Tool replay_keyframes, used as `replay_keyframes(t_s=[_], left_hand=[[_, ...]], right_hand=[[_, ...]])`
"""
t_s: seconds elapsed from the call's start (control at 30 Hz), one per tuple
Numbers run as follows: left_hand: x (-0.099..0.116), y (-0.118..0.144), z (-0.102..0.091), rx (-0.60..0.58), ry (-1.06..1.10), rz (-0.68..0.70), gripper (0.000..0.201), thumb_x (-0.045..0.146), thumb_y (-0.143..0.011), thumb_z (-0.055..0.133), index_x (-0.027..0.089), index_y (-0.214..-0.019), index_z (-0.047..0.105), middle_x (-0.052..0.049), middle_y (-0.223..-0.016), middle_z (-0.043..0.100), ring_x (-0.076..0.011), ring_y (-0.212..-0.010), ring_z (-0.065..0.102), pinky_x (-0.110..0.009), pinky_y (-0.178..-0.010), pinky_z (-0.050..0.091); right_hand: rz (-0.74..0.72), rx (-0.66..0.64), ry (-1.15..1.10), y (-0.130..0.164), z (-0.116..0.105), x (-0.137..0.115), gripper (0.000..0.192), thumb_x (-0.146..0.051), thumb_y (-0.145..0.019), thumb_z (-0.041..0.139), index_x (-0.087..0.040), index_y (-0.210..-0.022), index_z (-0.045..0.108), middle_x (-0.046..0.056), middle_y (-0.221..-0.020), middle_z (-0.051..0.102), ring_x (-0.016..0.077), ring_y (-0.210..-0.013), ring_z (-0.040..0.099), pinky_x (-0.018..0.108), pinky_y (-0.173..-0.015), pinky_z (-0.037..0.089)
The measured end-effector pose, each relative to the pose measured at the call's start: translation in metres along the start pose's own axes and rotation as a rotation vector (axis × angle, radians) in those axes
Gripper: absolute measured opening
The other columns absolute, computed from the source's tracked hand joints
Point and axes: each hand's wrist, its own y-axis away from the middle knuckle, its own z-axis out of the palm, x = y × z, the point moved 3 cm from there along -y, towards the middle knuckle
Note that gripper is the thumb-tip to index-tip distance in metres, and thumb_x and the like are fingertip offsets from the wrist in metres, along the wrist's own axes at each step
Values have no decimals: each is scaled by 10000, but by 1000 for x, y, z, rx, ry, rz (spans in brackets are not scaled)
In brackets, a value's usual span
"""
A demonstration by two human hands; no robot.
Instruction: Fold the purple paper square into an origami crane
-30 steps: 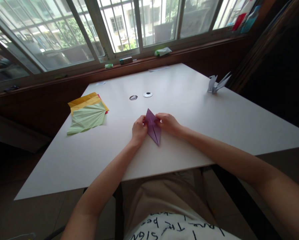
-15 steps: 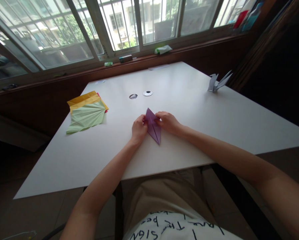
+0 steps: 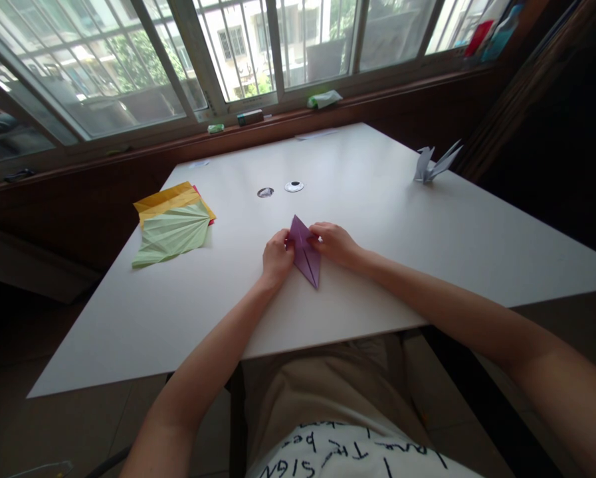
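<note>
A purple piece of origami paper (image 3: 306, 255), folded into a narrow diamond with a slit down its lower half, rests near the front of the white table (image 3: 218, 318). Along its left edge, my left hand (image 3: 278, 254) pinches the paper with bent fingers. My right hand (image 3: 335, 243) grips the right edge, its thumb and fingertips over the upper half. The diamond's lower point lies free toward me. Parts of both edges are hidden beneath my fingers.
Creased green paper (image 3: 172, 234) overlaps yellow paper (image 3: 167, 199) at the left. Two small round discs, one dark (image 3: 266, 192) and one white with a black spot (image 3: 294, 187), lie beyond my hands. A folded paper crane (image 3: 430, 166) stands at the right edge.
</note>
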Motion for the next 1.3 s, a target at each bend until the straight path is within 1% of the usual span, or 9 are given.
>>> replay_keyframes(t_s=[0.5, 0.7, 1.3], left_hand=[[2, 0, 0, -9, -38, 23, 140, 111, -739, 417, 190, -723, 531, -19, -750, 606, -143, -719, 544, -260, -677, 414], [2, 1, 0, -6, -47, 29, 144, 115, -740, 415, 188, -725, 538, -24, -746, 605, -146, -708, 537, -268, -679, 416], [2, 1, 1, -7, -59, 49, 145, 109, -741, 422, 181, -729, 548, -24, -746, 610, -146, -708, 541, -264, -677, 421]], right_hand=[[-9, -13, -35, 0, -1, 0, 119, -130, -748, 487, -170, -637, 481, 7, -675, 494, 119, -646, 441, 219, -597, 314], [-16, -18, -32, 1, 0, 0, 117, -138, -756, 480, -170, -645, 498, 9, -675, 498, 119, -637, 436, 221, -592, 315], [-38, -51, -9, 1, 0, 0, 72, -163, -767, 504, -160, -712, 552, 27, -742, 523, 132, -697, 473, 222, -618, 335]])
